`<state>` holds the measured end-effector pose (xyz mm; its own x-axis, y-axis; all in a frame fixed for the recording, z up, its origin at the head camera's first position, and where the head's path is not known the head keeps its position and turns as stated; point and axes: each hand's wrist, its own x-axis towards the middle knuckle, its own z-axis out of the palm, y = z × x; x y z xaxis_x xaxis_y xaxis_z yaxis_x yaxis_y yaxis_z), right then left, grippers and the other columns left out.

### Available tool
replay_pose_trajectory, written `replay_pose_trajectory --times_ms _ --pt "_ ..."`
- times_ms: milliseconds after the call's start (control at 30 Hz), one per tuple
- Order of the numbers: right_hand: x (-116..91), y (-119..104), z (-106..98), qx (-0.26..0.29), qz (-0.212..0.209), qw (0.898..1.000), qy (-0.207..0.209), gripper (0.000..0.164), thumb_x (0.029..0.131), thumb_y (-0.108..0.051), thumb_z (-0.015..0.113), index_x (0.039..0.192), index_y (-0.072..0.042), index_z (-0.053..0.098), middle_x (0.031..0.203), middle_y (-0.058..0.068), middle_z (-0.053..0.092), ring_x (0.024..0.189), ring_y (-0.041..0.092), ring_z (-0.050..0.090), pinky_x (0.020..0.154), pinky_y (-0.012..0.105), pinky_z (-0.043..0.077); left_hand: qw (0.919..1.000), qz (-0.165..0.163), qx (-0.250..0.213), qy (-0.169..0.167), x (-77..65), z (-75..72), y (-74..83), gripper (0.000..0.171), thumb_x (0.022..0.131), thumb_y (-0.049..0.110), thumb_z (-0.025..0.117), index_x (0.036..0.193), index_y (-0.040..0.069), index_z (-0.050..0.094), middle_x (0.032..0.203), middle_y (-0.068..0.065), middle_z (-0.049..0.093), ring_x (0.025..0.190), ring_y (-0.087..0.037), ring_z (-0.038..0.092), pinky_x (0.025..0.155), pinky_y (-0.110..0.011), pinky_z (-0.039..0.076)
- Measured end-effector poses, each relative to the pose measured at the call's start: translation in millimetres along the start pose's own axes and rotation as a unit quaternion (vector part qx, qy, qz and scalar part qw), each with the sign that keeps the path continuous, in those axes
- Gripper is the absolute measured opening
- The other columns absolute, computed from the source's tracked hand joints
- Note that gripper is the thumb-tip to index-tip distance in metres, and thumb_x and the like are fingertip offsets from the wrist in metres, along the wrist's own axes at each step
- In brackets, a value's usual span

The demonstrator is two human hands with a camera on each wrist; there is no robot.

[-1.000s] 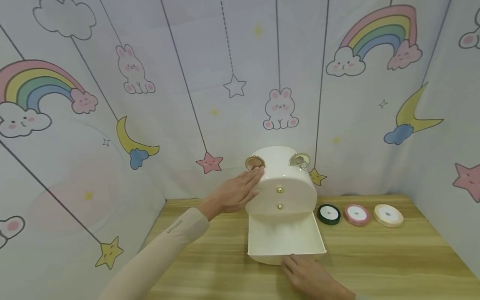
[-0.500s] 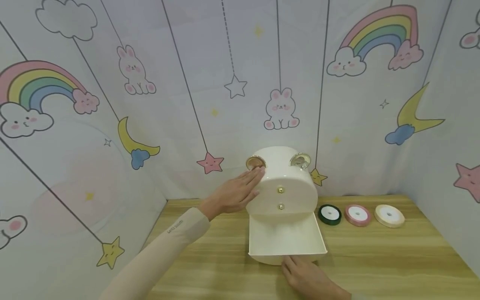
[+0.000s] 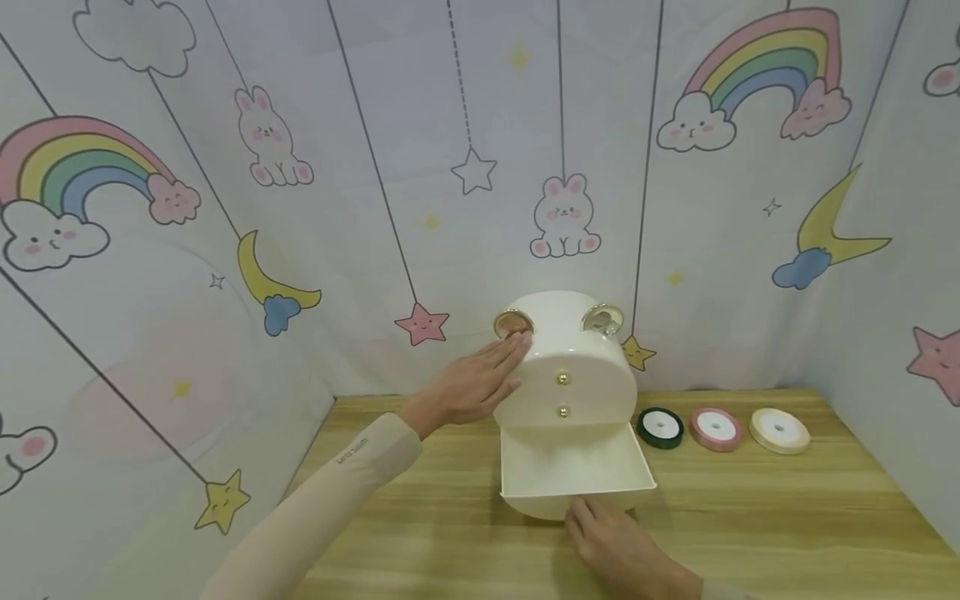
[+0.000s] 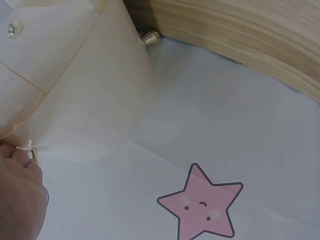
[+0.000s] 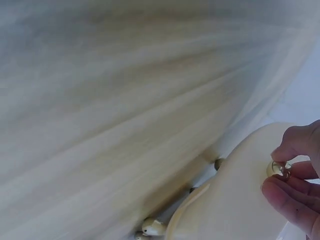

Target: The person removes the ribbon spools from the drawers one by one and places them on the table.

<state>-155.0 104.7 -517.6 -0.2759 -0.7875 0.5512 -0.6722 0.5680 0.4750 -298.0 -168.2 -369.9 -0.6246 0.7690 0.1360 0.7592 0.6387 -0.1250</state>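
A glossy white drawer box (image 3: 562, 342) with two gold-rimmed ears stands near the back wall. Its lowest drawer (image 3: 573, 462) is pulled out toward me, and the inside that shows is bare. My left hand (image 3: 472, 385) rests with straight fingers on the box's upper left side, beside the left ear (image 3: 513, 323). At the drawer's front is my right hand (image 3: 615, 537). In the right wrist view, its thumb and fingers pinch a round gold knob (image 5: 278, 170) on the drawer front. Two more gold knobs (image 3: 563, 378) show on the closed drawer fronts above.
Right of the box lie three ribbon spools: dark green (image 3: 660, 427), pink (image 3: 716, 428) and cream (image 3: 780, 430). Everything stands on a wood-grain table (image 3: 750, 517). Printed cloth walls (image 3: 360, 250) enclose the back and both sides. Small gold feet (image 5: 152, 226) support the box.
The pulled-out drawer's front edge has shifted slightly toward the box, and my right hand has moved with it. My left hand stays in place on the box.
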Motion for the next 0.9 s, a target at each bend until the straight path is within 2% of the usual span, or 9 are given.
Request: replay_pose_trajectory --times_ms 167,300,500,667,700,733,833,867,900 --pt "0 4 5 -0.01 0.015 0.999 0.029 0.064 0.111 0.003 0.012 0.089 -0.002 0.072 0.089 0.009 0.063 0.077 0.018 0.062 0.057 0.024 0.055 1.0 0.002 -0.006 0.003 1.0 -1.1 0.1 0.065 0.116 0.037 0.026 0.169 0.005 0.006 0.179 -0.01 0.007 0.167 -0.022 0.01 0.138 -0.035 0.013" --pt "1 6 10 -0.017 0.018 0.999 0.034 0.064 0.11 0.004 0.014 0.09 0.0 0.074 0.091 0.011 0.065 0.081 0.021 0.064 0.064 0.029 0.059 1.0 0.001 -0.008 -0.001 1.1 -1.3 -0.2 0.065 0.116 0.037 0.026 0.169 0.005 0.006 0.179 -0.01 0.007 0.167 -0.022 0.01 0.138 -0.035 0.013" --pt "6 10 18 -0.024 0.017 1.0 0.003 0.07 0.107 0.007 0.008 0.093 0.001 0.076 0.092 0.012 0.066 0.081 0.022 0.064 0.064 0.029 0.06 1.0 0.0 -0.007 0.002 -0.1 0.0 -0.9 0.065 0.116 0.037 0.026 0.169 0.005 0.007 0.179 -0.01 0.008 0.167 -0.022 0.011 0.138 -0.036 0.014" --pt "12 15 23 -0.014 0.038 0.999 -0.018 0.073 0.107 0.007 0.004 0.095 0.001 0.076 0.092 0.012 0.067 0.081 0.021 0.065 0.066 0.029 0.061 1.0 0.002 -0.005 0.004 -0.3 0.2 0.4 0.066 0.116 0.038 0.026 0.169 0.005 0.007 0.179 -0.01 0.008 0.167 -0.022 0.011 0.138 -0.036 0.015" --pt "13 16 25 -0.005 0.043 0.999 -0.021 0.07 0.106 0.008 0.007 0.096 0.001 0.076 0.093 0.012 0.067 0.081 0.021 0.065 0.067 0.029 0.061 1.0 0.002 -0.005 0.004 -0.3 0.1 0.7 0.066 0.116 0.038 0.026 0.169 0.005 0.007 0.179 -0.01 0.008 0.167 -0.022 0.011 0.138 -0.036 0.015" --pt "14 17 26 0.005 0.049 0.998 -0.024 0.062 0.104 0.009 0.015 0.097 0.002 0.076 0.094 0.013 0.067 0.081 0.021 0.065 0.068 0.03 0.062 1.0 0.001 -0.004 0.004 -0.2 0.2 0.9 0.066 0.116 0.038 0.026 0.169 0.005 0.007 0.179 -0.01 0.008 0.167 -0.022 0.011 0.138 -0.036 0.015" --pt "17 20 29 0.039 0.075 0.996 -0.032 0.026 0.094 0.01 0.049 0.1 0.004 0.074 0.096 0.014 0.068 0.081 0.022 0.067 0.068 0.031 0.062 1.0 0.0 -0.003 0.004 -0.5 0.0 1.3 0.066 0.116 0.038 0.026 0.169 0.005 0.007 0.179 -0.01 0.008 0.167 -0.022 0.011 0.138 -0.035 0.014" --pt "18 20 30 0.049 0.085 0.995 -0.034 0.019 0.088 0.008 0.06 0.1 0.004 0.074 0.096 0.014 0.068 0.081 0.022 0.067 0.068 0.031 0.063 1.0 0.0 -0.004 0.004 -0.6 -0.1 1.2 0.066 0.116 0.038 0.026 0.169 0.004 0.008 0.179 -0.01 0.008 0.167 -0.022 0.011 0.137 -0.035 0.014" --pt "19 21 31 0.057 0.096 0.993 -0.035 0.02 0.082 0.007 0.07 0.101 0.004 0.074 0.097 0.013 0.068 0.081 0.022 0.067 0.068 0.031 0.063 1.0 -0.001 -0.004 0.004 -0.7 -0.2 1.2 0.066 0.116 0.038 0.027 0.169 0.004 0.008 0.179 -0.01 0.009 0.167 -0.022 0.012 0.137 -0.036 0.015"
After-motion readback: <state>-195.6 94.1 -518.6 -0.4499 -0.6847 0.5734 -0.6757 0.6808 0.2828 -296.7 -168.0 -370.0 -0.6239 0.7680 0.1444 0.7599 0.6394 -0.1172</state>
